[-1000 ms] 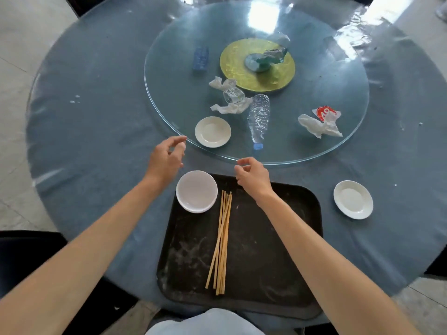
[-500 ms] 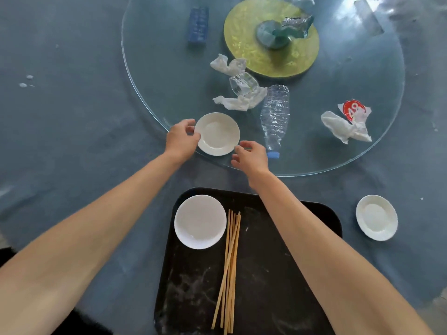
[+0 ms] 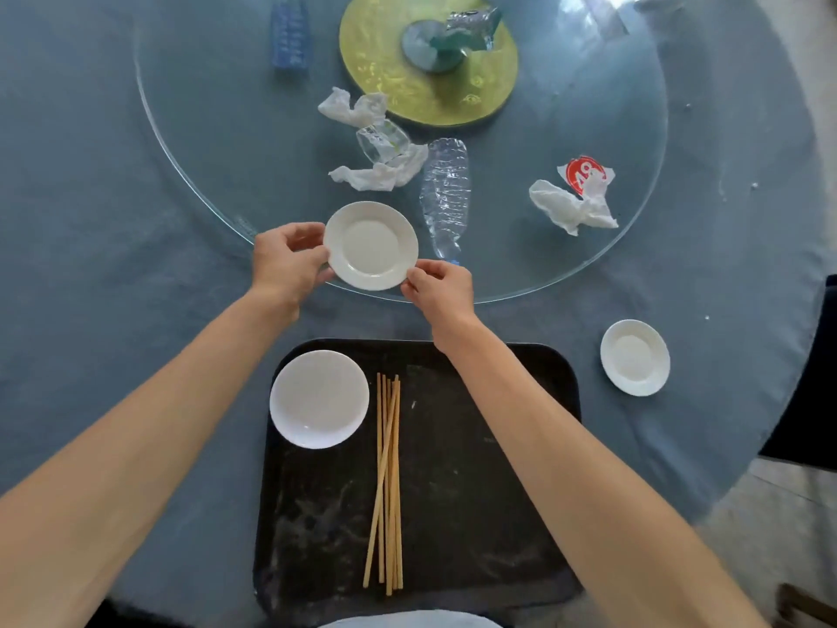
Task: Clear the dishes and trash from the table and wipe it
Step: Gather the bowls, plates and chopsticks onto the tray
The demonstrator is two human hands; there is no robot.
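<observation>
A small white plate (image 3: 370, 245) sits at the near edge of the glass turntable (image 3: 217, 174). My left hand (image 3: 285, 260) pinches its left rim and my right hand (image 3: 437, 290) pinches its lower right rim. Below them a black tray (image 3: 475, 491) holds a white bowl (image 3: 319, 398) and several wooden chopsticks (image 3: 387, 482). Another small white plate (image 3: 635, 357) lies on the blue tablecloth to the right of the tray.
On the turntable lie a crushed clear bottle (image 3: 446, 194), crumpled tissues (image 3: 376, 174), a clear cup (image 3: 380, 140), a tissue with a red wrapper (image 3: 575, 199), a blue packet (image 3: 290, 36) and foil trash (image 3: 471, 22) on the yellow hub (image 3: 407, 88).
Both hands reached forward from above the tray to the small plate on the turntable and now hold its rim on either side. The camera leaned closer.
</observation>
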